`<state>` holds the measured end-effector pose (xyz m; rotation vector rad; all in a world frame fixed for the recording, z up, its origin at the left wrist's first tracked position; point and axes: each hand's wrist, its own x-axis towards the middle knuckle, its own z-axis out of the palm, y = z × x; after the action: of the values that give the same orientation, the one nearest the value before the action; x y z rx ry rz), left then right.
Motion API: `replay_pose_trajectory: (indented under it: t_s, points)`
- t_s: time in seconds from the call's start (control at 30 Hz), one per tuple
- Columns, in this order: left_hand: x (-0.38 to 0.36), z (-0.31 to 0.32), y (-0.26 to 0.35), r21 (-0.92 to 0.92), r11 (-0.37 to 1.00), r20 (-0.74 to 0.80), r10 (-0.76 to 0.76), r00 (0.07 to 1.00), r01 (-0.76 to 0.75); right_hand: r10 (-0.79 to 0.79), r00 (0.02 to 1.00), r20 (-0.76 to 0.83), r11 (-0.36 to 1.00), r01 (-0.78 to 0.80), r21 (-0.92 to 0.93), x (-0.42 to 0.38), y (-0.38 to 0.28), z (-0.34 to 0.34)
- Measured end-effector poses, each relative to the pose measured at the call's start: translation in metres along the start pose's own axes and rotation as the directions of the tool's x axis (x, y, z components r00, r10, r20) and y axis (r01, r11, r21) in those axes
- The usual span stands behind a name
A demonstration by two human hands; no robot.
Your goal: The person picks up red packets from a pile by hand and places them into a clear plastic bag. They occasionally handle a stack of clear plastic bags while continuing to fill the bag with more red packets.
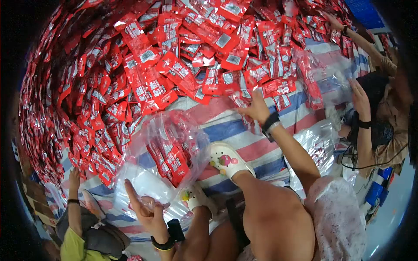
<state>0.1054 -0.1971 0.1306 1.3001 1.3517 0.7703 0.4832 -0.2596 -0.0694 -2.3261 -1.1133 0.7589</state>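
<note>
Red packets are heaped across a striped sheet, the near edge of the pile lying within arm's reach, presumably so that packets can be gathered without a step being taken. The right hand is extended to that edge, its fingers parted around a blurred packet; whether its grip is closed on the packet or only laid against it cannot be told.

A clear bag is set on the sheet just ahead of the left shoe and beside the right shoe, where it is perhaps steadied by the feet. Several packets are held inside it, seen through the film, lying roughly lengthwise together, which probably lets them take up less room. The left hand is held low at the near side of the bag, with the forefinger straightened; whether any film is caught in its grip cannot be made out (the plastic is too glossy there).

Pale plastic is laid next to the bag, apparently kept handy. At the right, a co-worker's hand is held near another clear bag, well apart from the person's own hands.
</note>
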Motion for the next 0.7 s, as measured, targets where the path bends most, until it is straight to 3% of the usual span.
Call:
replay_pose_trajectory:
  t_s: [0.07,0.1,0.13,0.2,0.23,0.27,0.33,0.4,0.47,0.5,0.53,0.57,0.6,0.67,0.7]
  points:
    - [0.0,0.007,0.003,-0.029,1.0,0.013,0.003,1.0,-0.002,0.251,0.967,0.042,0.937,-0.232,-0.26,0.03,0.005,0.012]
    - [0.0,0.009,0.005,-0.033,0.999,0.031,-0.001,1.0,0.002,0.168,0.986,-0.01,0.91,-0.159,-0.382,0.027,0.003,0.02]
    - [0.0,0.009,0.006,-0.036,0.999,0.046,-0.009,0.999,0.011,0.16,0.987,-0.001,0.913,-0.148,-0.381,0.019,0.003,0.027]
    - [-0.001,0.004,0.002,-0.044,0.998,0.092,-0.05,0.994,0.055,-0.131,0.991,0.022,0.907,0.128,-0.401,-0.002,-0.007,0.031]
    - [-0.002,0.001,-0.002,-0.06,0.996,0.109,-0.06,0.992,0.067,-0.191,0.977,0.091,0.883,0.212,-0.42,-0.009,-0.011,0.031]
    - [-0.001,0.003,0.001,-0.079,0.995,0.118,-0.05,0.992,0.06,-0.309,0.946,0.094,0.862,0.321,-0.392,-0.012,-0.008,0.034]
    - [0.002,0.008,0.007,-0.119,0.992,0.136,-0.031,0.99,0.047,-0.371,0.928,0.026,0.878,0.359,-0.316,-0.006,-0.006,0.03]
    - [0.004,0.006,0.008,-0.09,0.993,0.204,-0.059,0.977,0.079,-0.081,0.996,-0.049,0.985,0.088,0.149,-0.004,-0.049,-0.011]
    - [0.004,0.009,0.009,-0.011,0.998,0.234,-0.059,0.97,0.064,-0.077,0.955,0.288,0.775,-0.125,0.619,-0.017,-0.127,-0.074]
    - [0.004,0.011,0.01,0.029,0.998,0.258,-0.054,0.965,0.048,-0.321,0.883,0.342,0.901,0.174,0.397,-0.026,-0.142,-0.084]
    - [0.005,0.015,0.007,0.07,0.998,0.274,-0.022,0.962,0.003,-0.459,0.759,0.462,0.887,0.358,0.292,-0.038,-0.152,-0.082]
    - [0.004,0.021,0.007,0.077,0.997,0.354,-0.002,0.935,-0.027,-0.574,0.599,0.559,0.803,0.545,0.24,-0.05,-0.162,-0.08]
    - [0.002,0.026,0.007,0.075,0.996,0.42,0.015,0.907,-0.051,-0.625,0.434,0.649,0.746,0.578,0.331,-0.057,-0.173,-0.064]
    - [-0.007,0.036,0.007,0.063,0.991,0.587,0.058,0.808,-0.116,-0.477,0.404,0.781,0.85,0.437,0.293,-0.035,-0.209,-0.031]
    - [-0.01,0.038,0.009,0.051,0.992,0.621,0.062,0.781,-0.12,-0.44,0.585,0.681,0.898,0.284,0.336,-0.015,-0.224,-0.014]
